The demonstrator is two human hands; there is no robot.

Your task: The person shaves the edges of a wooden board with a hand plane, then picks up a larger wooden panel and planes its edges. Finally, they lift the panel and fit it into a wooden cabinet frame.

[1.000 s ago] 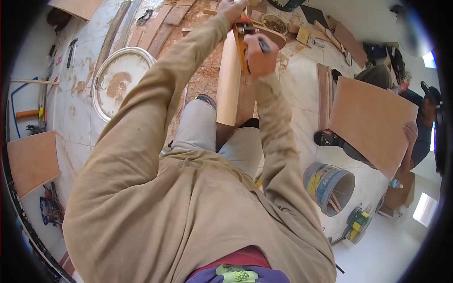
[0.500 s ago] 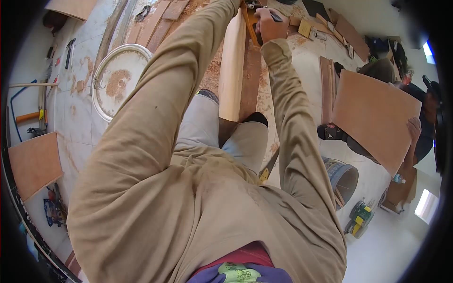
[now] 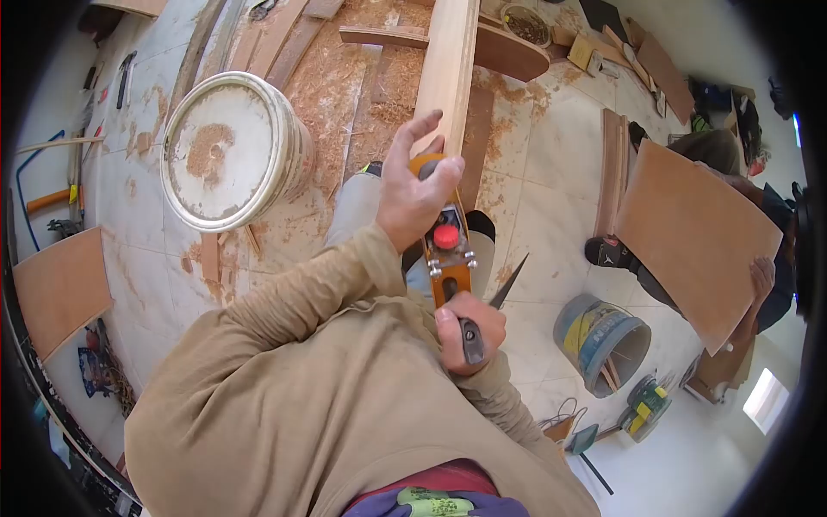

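An orange hand plane (image 3: 454, 272) with a red knob lies lengthwise near my body. My right hand (image 3: 471, 333) is wrapped round its rear handle. At its front end is my left hand (image 3: 415, 183), fingers spread apart, palm and thumb against or just over the plane; exact contact is unclear. Beyond it a long pale wooden plank (image 3: 448, 73) extends away from me, with a crosswise wood piece (image 3: 383, 37) at its left and a rounded brown board (image 3: 510, 53) at its right.
A white lidded bucket (image 3: 220, 151) stands at left, with wood shavings (image 3: 332, 95) beyond. At right another person holds a brown panel (image 3: 698, 237). Nearer are a blue-grey bucket (image 3: 603, 343), a green-yellow tool (image 3: 646, 407) and a dark pointed blade (image 3: 512, 283).
Both arms have drawn back from far along the plank towards my body, bringing the plane along. My left hand, out of sight before, now shows with spread fingers.
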